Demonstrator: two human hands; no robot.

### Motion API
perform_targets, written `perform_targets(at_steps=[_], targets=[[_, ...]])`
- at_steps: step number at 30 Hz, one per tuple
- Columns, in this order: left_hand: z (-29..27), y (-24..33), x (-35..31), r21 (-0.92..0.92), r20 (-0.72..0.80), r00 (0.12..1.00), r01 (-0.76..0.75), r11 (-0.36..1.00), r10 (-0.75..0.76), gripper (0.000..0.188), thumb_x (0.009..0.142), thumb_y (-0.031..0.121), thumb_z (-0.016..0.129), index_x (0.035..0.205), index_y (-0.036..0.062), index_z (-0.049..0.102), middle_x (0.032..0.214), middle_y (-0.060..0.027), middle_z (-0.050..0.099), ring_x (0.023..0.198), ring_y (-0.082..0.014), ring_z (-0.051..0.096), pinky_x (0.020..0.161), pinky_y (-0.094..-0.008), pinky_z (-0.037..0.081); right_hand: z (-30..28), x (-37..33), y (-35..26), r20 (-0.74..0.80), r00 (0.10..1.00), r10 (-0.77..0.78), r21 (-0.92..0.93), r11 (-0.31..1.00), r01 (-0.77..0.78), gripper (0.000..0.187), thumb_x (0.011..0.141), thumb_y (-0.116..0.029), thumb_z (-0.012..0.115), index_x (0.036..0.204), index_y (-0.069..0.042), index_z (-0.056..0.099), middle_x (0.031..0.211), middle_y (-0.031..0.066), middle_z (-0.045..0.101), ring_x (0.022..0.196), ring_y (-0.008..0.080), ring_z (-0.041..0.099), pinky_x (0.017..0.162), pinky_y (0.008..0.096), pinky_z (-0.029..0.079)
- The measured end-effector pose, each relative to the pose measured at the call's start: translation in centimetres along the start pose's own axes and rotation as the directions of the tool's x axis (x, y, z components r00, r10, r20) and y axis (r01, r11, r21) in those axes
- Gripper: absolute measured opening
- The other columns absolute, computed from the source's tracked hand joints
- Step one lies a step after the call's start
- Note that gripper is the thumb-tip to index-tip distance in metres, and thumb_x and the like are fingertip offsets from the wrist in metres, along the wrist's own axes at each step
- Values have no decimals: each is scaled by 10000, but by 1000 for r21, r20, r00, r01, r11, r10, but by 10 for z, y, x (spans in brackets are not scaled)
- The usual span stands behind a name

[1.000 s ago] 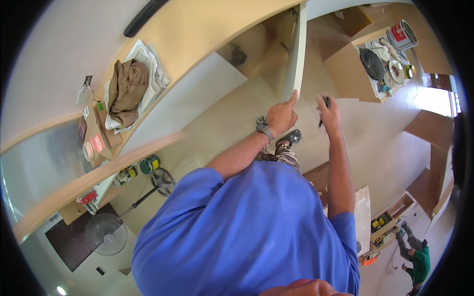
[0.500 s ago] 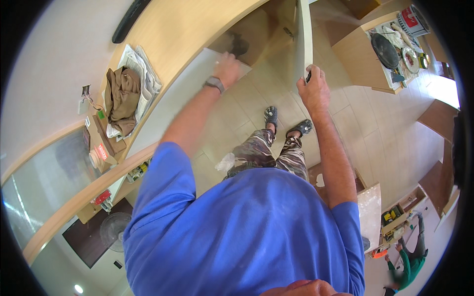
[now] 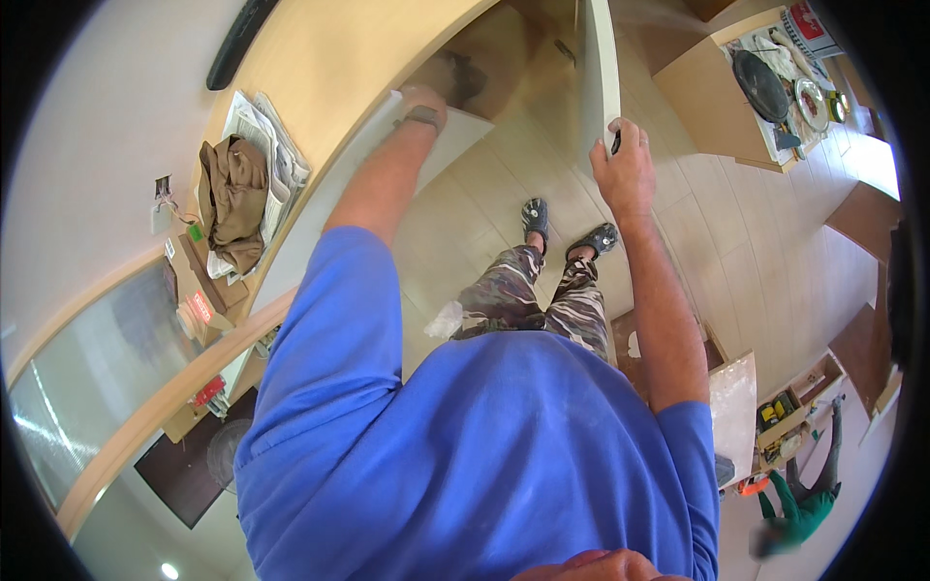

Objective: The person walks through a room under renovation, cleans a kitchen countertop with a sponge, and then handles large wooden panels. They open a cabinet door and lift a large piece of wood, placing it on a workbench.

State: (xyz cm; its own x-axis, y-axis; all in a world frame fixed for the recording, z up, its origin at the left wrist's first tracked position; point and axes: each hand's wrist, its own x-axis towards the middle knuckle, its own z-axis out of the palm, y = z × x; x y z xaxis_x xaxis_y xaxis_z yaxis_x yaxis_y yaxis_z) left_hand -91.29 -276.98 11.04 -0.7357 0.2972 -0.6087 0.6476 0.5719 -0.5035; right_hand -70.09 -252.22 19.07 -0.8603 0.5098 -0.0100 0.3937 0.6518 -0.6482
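My right hand (image 3: 625, 165) is closed on the upright edge of an open cabinet door (image 3: 603, 87). A small dark piece (image 3: 616, 142) shows at its fingers, too small to name. My left hand (image 3: 423, 95) reaches into the cabinet opening under the light wood top (image 3: 358, 44), beside a white panel (image 3: 455, 136). A dark watch (image 3: 419, 114) is on that wrist. The left fingers are hidden and blurred, so what they touch cannot be made out. A dark object (image 3: 467, 79) is inside the cabinet just past that hand.
On the wood top lie a brown cloth (image 3: 232, 198) and folded newspapers (image 3: 281, 160). At the far right, a cabinet (image 3: 697, 102) carries a black lid (image 3: 760, 85) and a glass dish (image 3: 812, 105). A person in green (image 3: 804, 513) is at the lower right, near a toolbox (image 3: 775, 412).
My left hand has moved farther up and left, deeper into the cabinet opening. My right hand stays on the door edge. The person in green has shifted slightly.
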Motion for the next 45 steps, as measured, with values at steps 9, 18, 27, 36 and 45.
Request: perform_targets(at_steps=[9,18,27,36,45], targets=[[-19,84,-84,-104,77,991,-105,989,113,248,853,168,477,1005,112,664,1015,-76,642,951,-246,610,661,-394,482,4,2,4,-24,1000,-11,29,1000,12,310,733,-168,618,1011,-124,487,927,134,544,799,327,567,672,429,468],[16,124,-146,-111,-46,995,-99,989,94,273,847,168,465,1011,21,627,1009,-129,564,959,-273,525,744,-392,417,5,1,5,-34,999,-35,26,999,36,300,744,-179,607,1012,-119,486,943,141,540,799,321,569,676,423,469],[20,127,-200,-421,56,976,-167,891,210,250,770,124,517,970,53,648,1004,-137,578,958,-289,544,787,-430,426,0,0,-1,3,1000,-16,17,1000,16,296,756,-199,608,1014,-121,486,954,137,538,814,321,569,677,434,467],[33,75,-253,-679,-314,949,-245,692,27,334,683,81,552,1010,103,617,983,-89,599,946,-269,556,830,-396,410,-3,1,4,21,1000,-12,32,999,11,319,758,-210,607,1038,-119,485,992,146,537,850,328,564,715,431,459],[41,79,-252,-709,-356,934,-248,660,-32,332,676,92,560,1000,114,626,990,-55,603,962,-241,543,862,-384,373,-8,0,2,79,997,7,60,998,-12,338,765,-214,606,1062,-111,481,1035,161,531,914,325,550,761,418,450]])
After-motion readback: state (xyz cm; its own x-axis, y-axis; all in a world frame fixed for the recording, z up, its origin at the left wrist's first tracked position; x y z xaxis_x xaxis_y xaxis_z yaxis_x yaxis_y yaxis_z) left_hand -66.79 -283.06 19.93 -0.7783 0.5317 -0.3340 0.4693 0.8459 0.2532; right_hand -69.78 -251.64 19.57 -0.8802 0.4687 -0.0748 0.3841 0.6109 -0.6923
